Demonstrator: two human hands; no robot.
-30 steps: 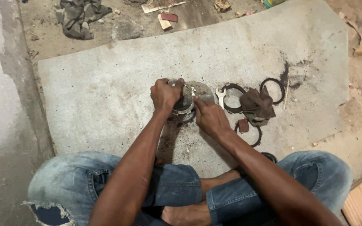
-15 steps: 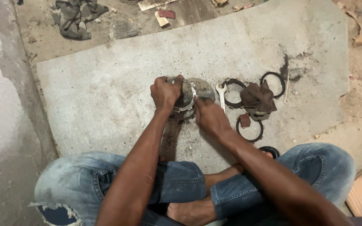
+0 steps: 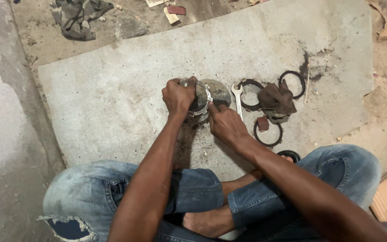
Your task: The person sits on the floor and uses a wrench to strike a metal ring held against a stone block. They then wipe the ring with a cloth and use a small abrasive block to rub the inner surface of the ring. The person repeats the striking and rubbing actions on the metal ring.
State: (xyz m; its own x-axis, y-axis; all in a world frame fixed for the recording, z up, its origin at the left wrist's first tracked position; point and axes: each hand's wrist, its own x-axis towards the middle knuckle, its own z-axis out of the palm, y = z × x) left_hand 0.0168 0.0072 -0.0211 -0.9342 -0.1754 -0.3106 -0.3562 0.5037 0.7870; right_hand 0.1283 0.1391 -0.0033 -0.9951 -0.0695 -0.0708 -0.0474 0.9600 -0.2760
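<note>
I sit cross-legged on a grey slab (image 3: 113, 98). My left hand (image 3: 178, 96) grips a round toothed metal part (image 3: 201, 99), a stack of ring-shaped plates, tilted up off the slab. My right hand (image 3: 225, 125) rests at the part's lower right edge, its fingers touching the rim. A round grey metal disc (image 3: 218, 92) lies right behind the part. Whether my right hand holds anything small is hidden.
Right of my hands lie a silver open-ended wrench (image 3: 238, 99), several dark rings (image 3: 292, 83), a brown rag (image 3: 276, 101) and a small reddish block (image 3: 263, 123). A crumpled cloth (image 3: 79, 15) and scraps lie on the dirt floor beyond the slab.
The camera view has shifted slightly. Both hands stay on the toothed part with only small finger movement.
</note>
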